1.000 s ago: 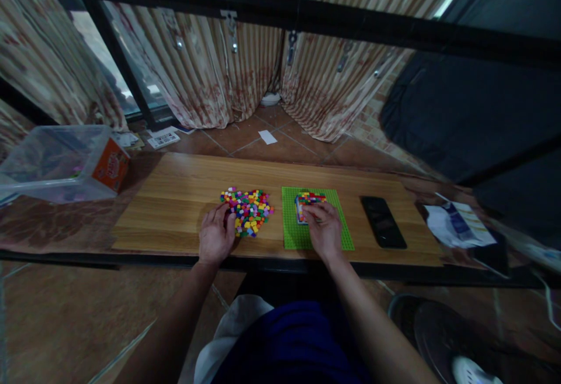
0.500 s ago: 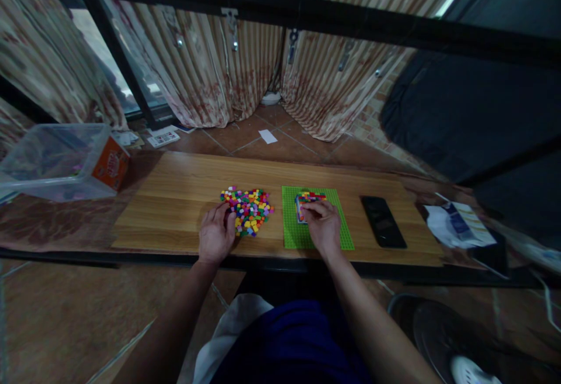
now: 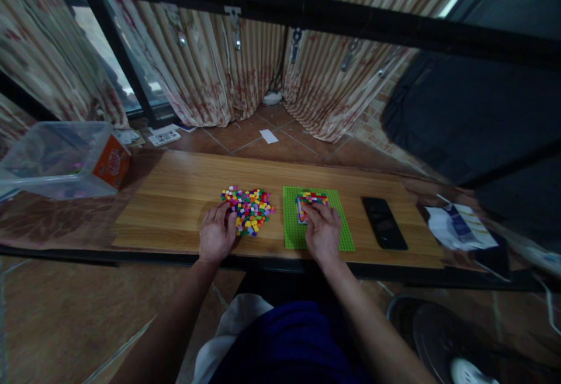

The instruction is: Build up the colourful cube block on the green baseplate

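A pile of small multicoloured toy bricks (image 3: 252,211) lies on the wooden board. At its left edge rests my left hand (image 3: 216,235), loosely curved, thumb apart from the fingers, with no brick visible in it. To the right lies a green studded baseplate (image 3: 293,238). A low block built of coloured bricks (image 3: 313,198), with a pale left side, stands on the baseplate. My right hand (image 3: 324,232) is over its near part, thumb and fingers brought together against it. The fingers cover that part, and whatever is between the fingertips is too small to make out.
A black phone (image 3: 384,223) lies right of the baseplate. Farther right is a crumpled white and blue packet (image 3: 460,226). A clear plastic bin (image 3: 56,182) with an orange label stands at the far left. The wooden board (image 3: 166,197) ends at a dark front edge near my lap.
My right hand has shifted very slightly nearer on the brick block, its fingers lower against it. My left hand stays beside the pile. The whole view has moved a little.
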Demonstrator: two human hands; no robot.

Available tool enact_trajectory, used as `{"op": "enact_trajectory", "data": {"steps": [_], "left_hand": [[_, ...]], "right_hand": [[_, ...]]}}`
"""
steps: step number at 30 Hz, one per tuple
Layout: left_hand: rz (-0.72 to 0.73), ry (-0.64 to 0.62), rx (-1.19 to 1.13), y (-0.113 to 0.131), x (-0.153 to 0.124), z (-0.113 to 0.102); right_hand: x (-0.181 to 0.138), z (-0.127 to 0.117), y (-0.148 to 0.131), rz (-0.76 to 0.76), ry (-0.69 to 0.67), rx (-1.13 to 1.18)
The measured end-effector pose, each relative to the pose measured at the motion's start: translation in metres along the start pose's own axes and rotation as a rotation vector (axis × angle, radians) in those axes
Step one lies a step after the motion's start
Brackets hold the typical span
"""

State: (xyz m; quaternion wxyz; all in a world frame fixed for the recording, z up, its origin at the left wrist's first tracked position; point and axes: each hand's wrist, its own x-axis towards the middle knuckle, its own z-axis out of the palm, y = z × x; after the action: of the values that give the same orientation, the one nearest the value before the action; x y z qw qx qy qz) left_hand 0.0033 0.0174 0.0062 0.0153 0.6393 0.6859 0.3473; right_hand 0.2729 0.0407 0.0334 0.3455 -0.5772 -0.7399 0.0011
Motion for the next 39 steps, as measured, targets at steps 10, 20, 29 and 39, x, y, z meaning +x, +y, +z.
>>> {"op": "enact_trajectory", "data": {"steps": [10, 20, 29, 39], "left_hand": [[-0.01, -0.002, -0.017, 0.0, -0.001, 0.0], [-0.017, 0.005, -0.016, -0.001, -0.001, 0.002], [-0.008, 0.005, -0.009, 0.001, -0.001, 0.001], [-0.017, -0.003, -0.001, 0.0, -0.002, 0.002]], "right_hand": [[-0.003, 0.004, -0.002, 0.003, -0.019, -0.007], [-0.007, 0.012, 0.0, 0.007, -0.002, -0.008], [-0.006, 0.008, 0.004, -0.011, 0.002, 0.039], [0.001, 0.01, 0.009, -0.043, -0.016, 0.008]]}}
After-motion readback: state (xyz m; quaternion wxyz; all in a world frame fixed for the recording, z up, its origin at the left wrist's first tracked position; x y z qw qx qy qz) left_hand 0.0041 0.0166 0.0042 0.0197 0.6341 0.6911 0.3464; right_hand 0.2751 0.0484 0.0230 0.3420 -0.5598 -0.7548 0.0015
